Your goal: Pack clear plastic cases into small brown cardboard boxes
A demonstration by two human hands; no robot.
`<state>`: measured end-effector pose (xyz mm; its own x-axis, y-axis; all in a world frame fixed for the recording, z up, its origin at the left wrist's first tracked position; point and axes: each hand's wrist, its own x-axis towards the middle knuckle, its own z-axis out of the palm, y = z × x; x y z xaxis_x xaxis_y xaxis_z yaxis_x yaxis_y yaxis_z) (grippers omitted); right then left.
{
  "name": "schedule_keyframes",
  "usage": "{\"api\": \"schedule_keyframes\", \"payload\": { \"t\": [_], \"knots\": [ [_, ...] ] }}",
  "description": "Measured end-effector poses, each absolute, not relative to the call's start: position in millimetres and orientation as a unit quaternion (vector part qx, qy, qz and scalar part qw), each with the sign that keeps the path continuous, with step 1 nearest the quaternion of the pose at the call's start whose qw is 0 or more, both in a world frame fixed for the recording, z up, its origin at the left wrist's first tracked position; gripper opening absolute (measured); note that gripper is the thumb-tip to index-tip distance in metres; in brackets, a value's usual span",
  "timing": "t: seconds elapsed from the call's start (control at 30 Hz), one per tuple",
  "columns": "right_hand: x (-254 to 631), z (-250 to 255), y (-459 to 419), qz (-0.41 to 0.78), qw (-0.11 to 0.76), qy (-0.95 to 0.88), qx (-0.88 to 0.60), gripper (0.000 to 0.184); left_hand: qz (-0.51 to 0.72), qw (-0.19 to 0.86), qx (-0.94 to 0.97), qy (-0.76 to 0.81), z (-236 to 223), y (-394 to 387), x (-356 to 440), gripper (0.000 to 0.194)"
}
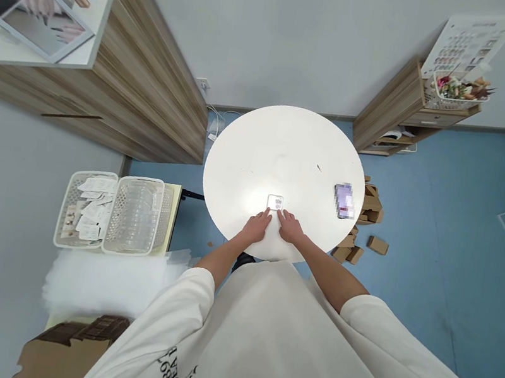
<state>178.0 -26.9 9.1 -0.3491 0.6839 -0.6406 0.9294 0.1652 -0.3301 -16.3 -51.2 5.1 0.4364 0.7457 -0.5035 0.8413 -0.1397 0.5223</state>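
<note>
A small white rectangular piece (274,203) with a few grey marks on it lies flat on the round white table (259,145); whether it is a card or a shallow case I cannot make out. My left hand (257,225) rests at its near left corner, fingers stretched forward and fingertips at the edge. On the other side, my right hand (290,227) points its outstretched fingers at the near right corner. Neither hand is wrapped around anything. Light glare hides some detail around the piece.
A phone-like purple item (344,200), pixelated, lies on the table's right side. Small cardboard boxes (371,208) sit on the floor beyond. At left stand clear plastic baskets (133,215), one holding white packets, beside white wrapping sheets (107,284). Wooden cabinets (155,78) line the wall.
</note>
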Motion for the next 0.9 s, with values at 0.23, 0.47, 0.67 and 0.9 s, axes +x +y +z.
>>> {"api": "schedule_keyframes", "payload": {
  "t": [0.23,0.47,0.67,0.9],
  "knots": [
    [176,9,-22,-0.349,0.184,0.743,0.541,0.082,-0.085,0.399,0.748,0.524,11,-51,-15,0.084],
    [179,11,-19,-0.369,0.173,0.737,0.540,0.084,-0.093,0.406,0.734,0.536,15,-61,-13,0.097],
    [186,10,-15,-0.392,0.153,0.729,0.539,0.083,-0.084,0.405,0.718,0.560,14,-62,-7,0.091],
    [185,8,-10,-0.392,0.144,0.728,0.543,0.081,-0.036,0.390,0.725,0.567,14,-52,8,0.086]
  ]
}}
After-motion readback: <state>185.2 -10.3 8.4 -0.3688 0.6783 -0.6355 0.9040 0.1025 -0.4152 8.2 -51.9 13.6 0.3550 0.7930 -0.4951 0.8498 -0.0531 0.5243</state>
